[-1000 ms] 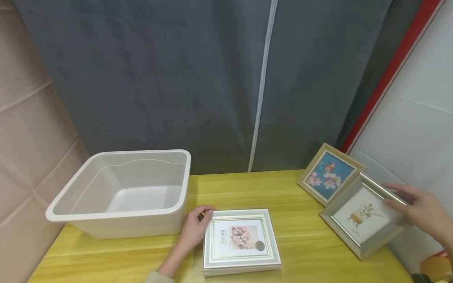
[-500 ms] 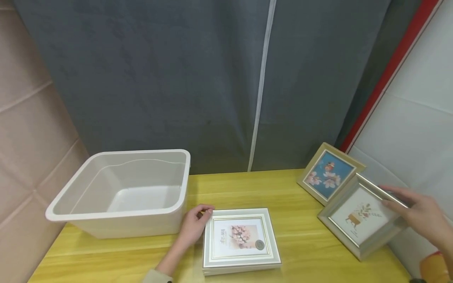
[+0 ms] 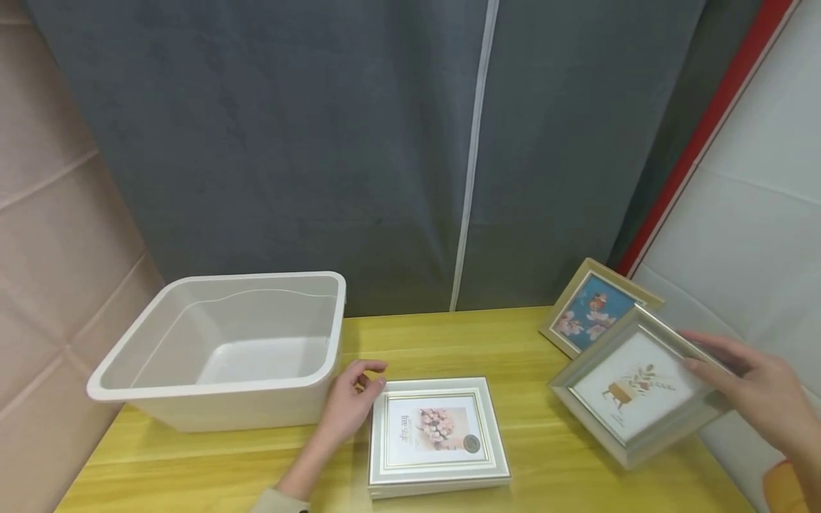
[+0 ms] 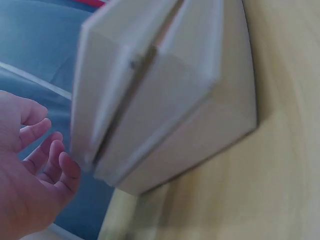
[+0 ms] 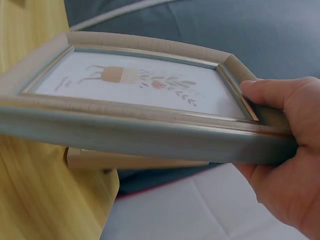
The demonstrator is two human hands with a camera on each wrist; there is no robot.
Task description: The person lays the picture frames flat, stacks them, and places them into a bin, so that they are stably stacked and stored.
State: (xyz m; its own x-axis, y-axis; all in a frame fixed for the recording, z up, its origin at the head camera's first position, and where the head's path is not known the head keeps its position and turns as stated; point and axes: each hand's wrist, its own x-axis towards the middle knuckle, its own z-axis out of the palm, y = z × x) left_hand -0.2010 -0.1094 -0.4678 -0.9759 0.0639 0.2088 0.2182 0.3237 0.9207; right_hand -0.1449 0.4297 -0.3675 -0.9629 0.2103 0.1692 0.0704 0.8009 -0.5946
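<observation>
Left of the table [image 3: 449, 343], pink wall [image 3: 58, 249]. White tub [image 3: 244, 411], back left corner; grey curtain [image 3: 288, 157] along back edge. Left hand [image 3: 349, 404], fingers loosely bent, beside frame stack [image 3: 439, 438] near front edge. Blue-picture frame [image 3: 593, 308], back right corner. Right hand [image 3: 757, 390] grips tilted silver frame [image 3: 641, 388] near right edge; white wall [image 3: 763, 235] beyond.

Grey curtain [image 3: 288, 157] behind yellow table [image 3: 442, 342].

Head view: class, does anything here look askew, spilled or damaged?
One small oddity: the white frame lies turned sideways, its printed lettering running up and down the view rather than across. No spill or damage shows.
</observation>
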